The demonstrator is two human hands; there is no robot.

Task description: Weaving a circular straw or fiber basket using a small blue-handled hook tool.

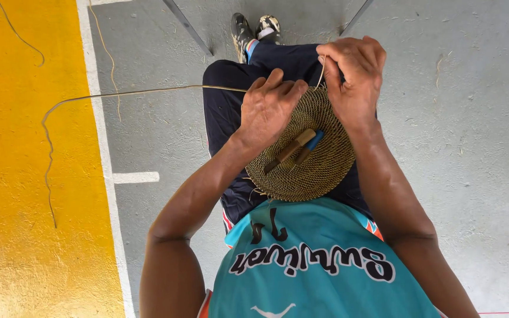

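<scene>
Right now we've got a round coiled basket disc [301,159] resting on our lap, just under both hands. Our left hand [268,109] lies on the disc's upper left part w/ fingers curled over its far rim, clamping it down. Our right hand [354,76] is at the far rim too, fingers closed narrow on a thin pale strand [119,93]; the strand runs from under the left hand's fingers out to the left, well away across the grey floor [478,147] & loops down over the yellow painted strip [25,176]. Two small tools lie on the disc just below the left hand, touching each other: one w/ a wooden handle [293,147], one w/ a blue handle [312,144].

Judging by looks, the disc is light, fairly stiff, w/ a ribbed face that shouldn't slip; best hold seems the rim, thumb on top, fingers under. The strand looks thin, springy & likely to kink or snap if bent hard, so pinch it close to the rim, not far out. The loose tools could roll off if the disc tilts.
</scene>
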